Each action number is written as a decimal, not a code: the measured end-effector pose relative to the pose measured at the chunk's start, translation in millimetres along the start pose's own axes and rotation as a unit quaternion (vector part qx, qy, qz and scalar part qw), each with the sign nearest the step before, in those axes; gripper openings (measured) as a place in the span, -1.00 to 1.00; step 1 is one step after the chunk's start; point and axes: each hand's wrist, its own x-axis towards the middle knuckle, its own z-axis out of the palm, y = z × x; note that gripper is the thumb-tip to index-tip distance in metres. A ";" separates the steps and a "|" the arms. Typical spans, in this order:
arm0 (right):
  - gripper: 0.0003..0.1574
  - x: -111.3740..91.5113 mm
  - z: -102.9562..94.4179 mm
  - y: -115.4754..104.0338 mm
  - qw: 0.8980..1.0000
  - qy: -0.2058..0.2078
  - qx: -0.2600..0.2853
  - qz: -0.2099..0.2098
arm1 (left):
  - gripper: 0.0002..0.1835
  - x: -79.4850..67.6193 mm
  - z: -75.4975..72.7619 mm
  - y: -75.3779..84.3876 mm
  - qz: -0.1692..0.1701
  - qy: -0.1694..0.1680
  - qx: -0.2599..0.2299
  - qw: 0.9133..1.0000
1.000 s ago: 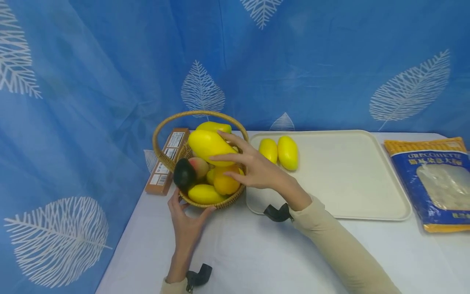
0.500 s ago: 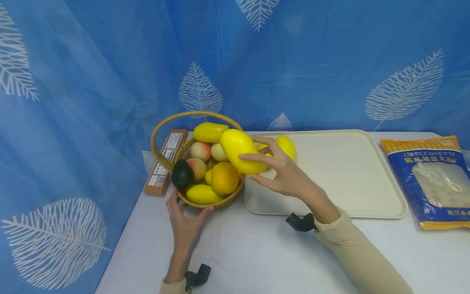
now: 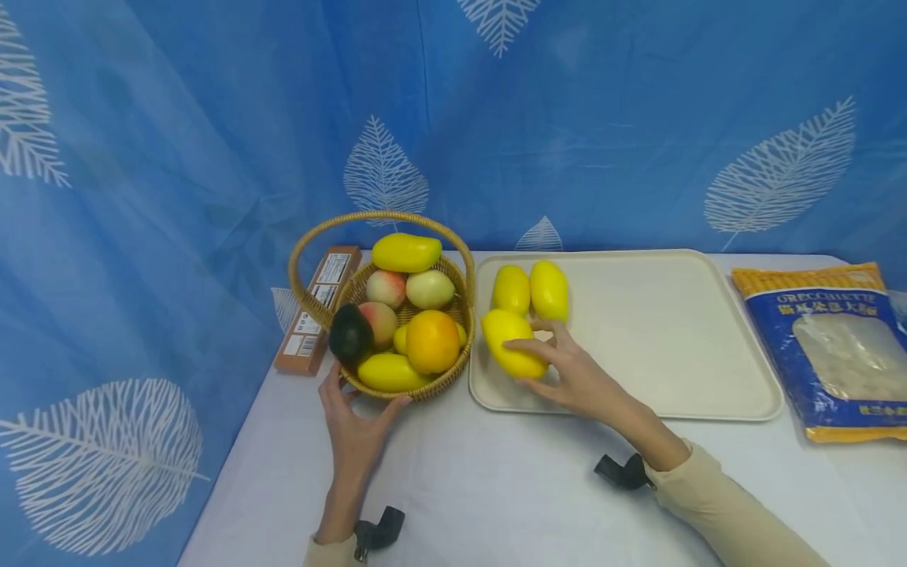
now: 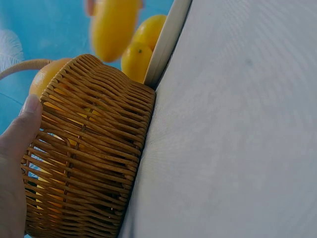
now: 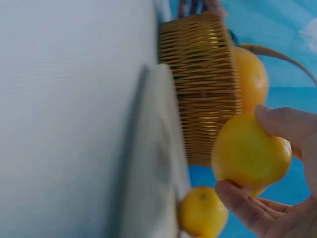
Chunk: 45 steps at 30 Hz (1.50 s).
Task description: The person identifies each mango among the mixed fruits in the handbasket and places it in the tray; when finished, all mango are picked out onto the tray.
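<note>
My right hand (image 3: pixel 583 379) grips a yellow mango (image 3: pixel 509 342) between thumb and fingers, over the left end of the cream tray (image 3: pixel 666 339). In the right wrist view this mango (image 5: pixel 250 153) is raised off the tray. Two more yellow mangoes (image 3: pixel 549 291) lie side by side on the tray behind it. At the near side of the wicker basket (image 3: pixel 453 379), my left hand (image 3: pixel 359 441) holds the wall, thumb and fingers spread apart. Inside are an orange (image 3: pixel 432 342), an avocado (image 3: pixel 350 334), two peaches (image 3: pixel 386 289), a pale green fruit (image 3: pixel 430 290) and several yellow fruits.
An arched handle (image 3: pixel 383 215) rises over the basket. A brown box with labels (image 3: pixel 305 346) lies behind it at the left. To the right of the tray is a blue and yellow pasta bag (image 3: pixel 829 346). A blue leaf-patterned curtain (image 3: pixel 602 142) hangs behind the white-covered table.
My right hand has carried the mango from above the basket, rightward and nearer, to over the tray's left end. My left hand has stayed at the basket.
</note>
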 end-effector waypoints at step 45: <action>-0.08 11.8 -12.9 -41.2 0.995 0.016 -0.098 0.019 | 0.18 0.4 0.6 -0.2 -0.007 -0.003 -0.001 1.000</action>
